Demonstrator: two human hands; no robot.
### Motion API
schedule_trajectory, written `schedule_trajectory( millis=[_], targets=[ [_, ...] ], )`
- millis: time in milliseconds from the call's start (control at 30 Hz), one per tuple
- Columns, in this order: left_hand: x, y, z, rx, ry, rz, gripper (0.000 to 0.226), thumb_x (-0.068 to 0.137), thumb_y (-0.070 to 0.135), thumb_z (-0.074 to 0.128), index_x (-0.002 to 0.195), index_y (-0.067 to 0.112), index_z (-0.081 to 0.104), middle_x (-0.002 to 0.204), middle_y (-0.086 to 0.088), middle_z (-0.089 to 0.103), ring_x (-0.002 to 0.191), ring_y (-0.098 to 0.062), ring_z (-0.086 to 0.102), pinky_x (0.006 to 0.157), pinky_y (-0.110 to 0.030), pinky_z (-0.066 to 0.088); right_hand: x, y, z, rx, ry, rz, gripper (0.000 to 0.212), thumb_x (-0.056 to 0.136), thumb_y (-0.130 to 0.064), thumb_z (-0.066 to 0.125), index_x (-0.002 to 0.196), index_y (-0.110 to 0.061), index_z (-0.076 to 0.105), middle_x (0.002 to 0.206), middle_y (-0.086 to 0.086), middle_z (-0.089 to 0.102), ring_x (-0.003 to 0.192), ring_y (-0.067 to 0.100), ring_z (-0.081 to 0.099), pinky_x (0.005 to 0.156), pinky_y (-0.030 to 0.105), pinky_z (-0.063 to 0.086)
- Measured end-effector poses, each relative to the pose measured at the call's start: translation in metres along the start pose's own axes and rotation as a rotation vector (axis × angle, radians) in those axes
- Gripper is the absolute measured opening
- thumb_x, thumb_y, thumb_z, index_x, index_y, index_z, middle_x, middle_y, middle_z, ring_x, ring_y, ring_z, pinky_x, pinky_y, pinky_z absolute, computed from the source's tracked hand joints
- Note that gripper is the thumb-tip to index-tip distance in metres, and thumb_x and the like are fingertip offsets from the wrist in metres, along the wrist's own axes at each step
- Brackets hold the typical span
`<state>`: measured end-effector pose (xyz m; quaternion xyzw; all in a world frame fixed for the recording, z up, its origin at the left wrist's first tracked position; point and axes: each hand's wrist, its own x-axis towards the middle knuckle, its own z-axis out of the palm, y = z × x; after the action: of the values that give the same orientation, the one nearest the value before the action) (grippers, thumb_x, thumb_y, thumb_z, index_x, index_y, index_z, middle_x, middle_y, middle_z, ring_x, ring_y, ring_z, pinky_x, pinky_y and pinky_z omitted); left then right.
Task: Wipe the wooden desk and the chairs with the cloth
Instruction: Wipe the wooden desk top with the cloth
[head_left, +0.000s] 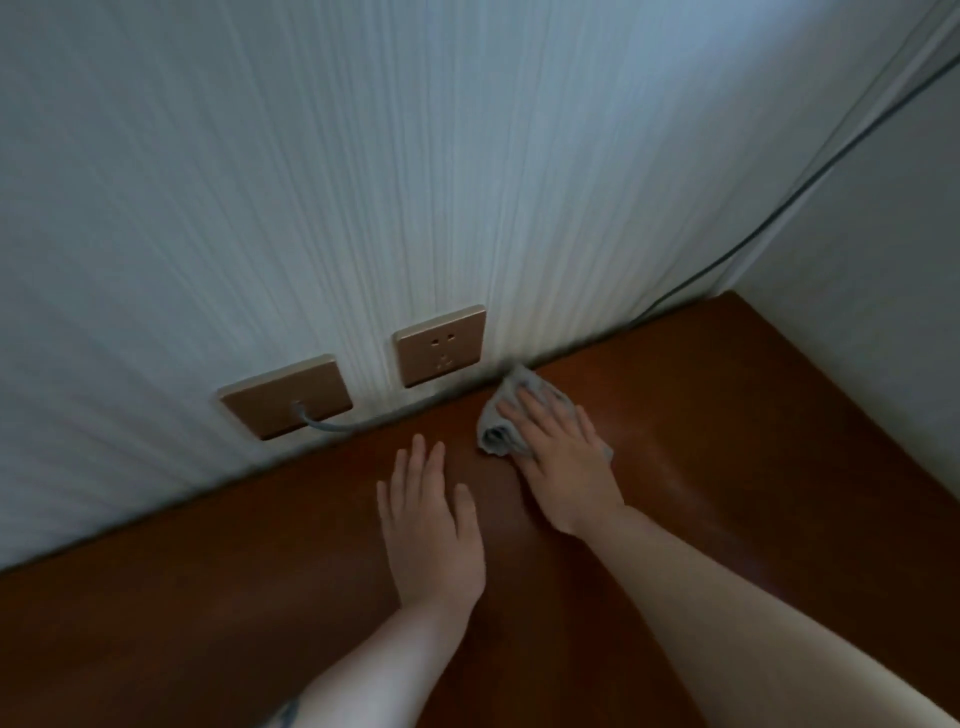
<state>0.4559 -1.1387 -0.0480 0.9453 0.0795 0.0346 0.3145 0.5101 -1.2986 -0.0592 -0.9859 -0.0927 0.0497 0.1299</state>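
Both forearms fill the bottom of my view, reaching out over the wooden desk (727, 441); my left hand (431, 525) lies flat on the bare wood with fingers straight and spread, holding nothing; my right hand (561, 457) presses the grey cloth (498, 431) down with fingers extended, palm on top of it, not curled round it as far as I can see. Just beyond those fingertips the cloth's far corner touches the wall; a little further left of the grip sits a wall socket (440, 345), and left again a second plate (285, 396) with a grey cable (353, 426) running along the desk's back edge. My worry is that cable; a sweep leftward along the wall could snag it and tug the plug; a damp cloth riding up near the socket would be another hazard; no chairs are in view.
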Motion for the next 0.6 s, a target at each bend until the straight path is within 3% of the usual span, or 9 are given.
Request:
schedule_trajectory(
  millis=[67,167,233,300,400,500,567,600],
  targets=[
    [0.011,0.018,0.016,0.025,-0.019,0.050,0.049,0.099,0.032,0.024,0.146,0.024,0.036,0.158,0.008,0.020,0.146,-0.008,0.008,0.117,-0.028,-0.009,-0.018,0.002,0.002,0.005,0.086,0.097,0.061,0.091,-0.043,0.019,0.151,-0.036,0.028,0.160,-0.008,0.021,0.149,0.015,0.011,0.119,0.040,0.002],
    [0.024,0.037,0.035,0.101,-0.007,0.071,0.063,0.089,0.034,0.014,0.143,0.020,0.043,0.154,0.003,0.031,0.145,-0.014,0.020,0.117,-0.029,-0.010,-0.038,-0.009,0.008,0.013,0.047,-0.059,0.057,0.092,-0.035,0.036,0.149,-0.032,0.036,0.158,-0.007,0.026,0.147,0.017,0.019,0.114,0.043,0.011],
    [0.029,0.039,0.043,0.164,0.001,0.073,0.059,0.088,0.031,0.022,0.137,0.015,0.050,0.148,-0.002,0.043,0.140,-0.020,0.032,0.116,-0.036,0.001,-0.024,0.009,-0.002,-0.017,-0.085,-0.280,0.060,0.091,-0.036,0.033,0.151,-0.031,0.031,0.161,-0.013,0.012,0.149,0.010,0.003,0.117,0.037,-0.002],
    [0.031,0.038,0.050,0.250,0.005,0.092,0.057,0.087,0.033,0.030,0.133,0.012,0.055,0.141,-0.006,0.051,0.135,-0.022,0.035,0.114,-0.041,0.010,0.000,0.044,-0.018,0.013,-0.201,-0.366,0.061,0.091,-0.043,0.022,0.152,-0.038,0.025,0.160,-0.020,-0.001,0.146,0.001,-0.013,0.115,0.029,-0.016],
    [0.033,0.037,0.057,0.319,0.025,0.105,0.058,0.085,0.038,0.034,0.130,0.012,0.059,0.138,-0.005,0.055,0.132,-0.020,0.034,0.113,-0.042,0.009,0.024,0.098,-0.032,0.027,-0.087,-0.121,0.056,0.093,-0.052,0.013,0.150,-0.048,0.013,0.158,-0.022,-0.001,0.145,-0.001,-0.010,0.118,0.035,-0.010],
    [0.034,0.037,0.063,0.359,0.043,0.124,0.058,0.084,0.037,0.034,0.129,0.012,0.060,0.137,-0.005,0.056,0.131,-0.021,0.035,0.113,-0.043,0.007,0.012,0.118,-0.031,0.013,0.105,0.122,0.054,0.095,-0.049,0.014,0.149,-0.044,0.021,0.157,-0.017,0.009,0.148,0.008,0.004,0.117,0.030,-0.012],
    [0.035,0.037,0.064,0.371,0.047,0.136,0.058,0.084,0.036,0.034,0.131,0.011,0.058,0.137,-0.007,0.055,0.131,-0.023,0.036,0.112,-0.044,0.008,-0.003,0.099,-0.021,-0.011,0.155,0.108,0.053,0.097,-0.042,0.026,0.150,-0.039,0.030,0.157,-0.012,0.018,0.147,0.013,0.014,0.117,0.032,-0.006],
    [0.034,0.035,0.064,0.378,0.046,0.142,0.059,0.084,0.036,0.034,0.131,0.010,0.057,0.138,-0.008,0.054,0.131,-0.024,0.036,0.112,-0.045,0.009,-0.007,0.085,-0.016,-0.018,0.131,0.011,0.053,0.097,-0.039,0.031,0.150,-0.038,0.030,0.159,-0.011,0.019,0.147,0.015,0.016,0.117,0.035,-0.003]
  ],
)
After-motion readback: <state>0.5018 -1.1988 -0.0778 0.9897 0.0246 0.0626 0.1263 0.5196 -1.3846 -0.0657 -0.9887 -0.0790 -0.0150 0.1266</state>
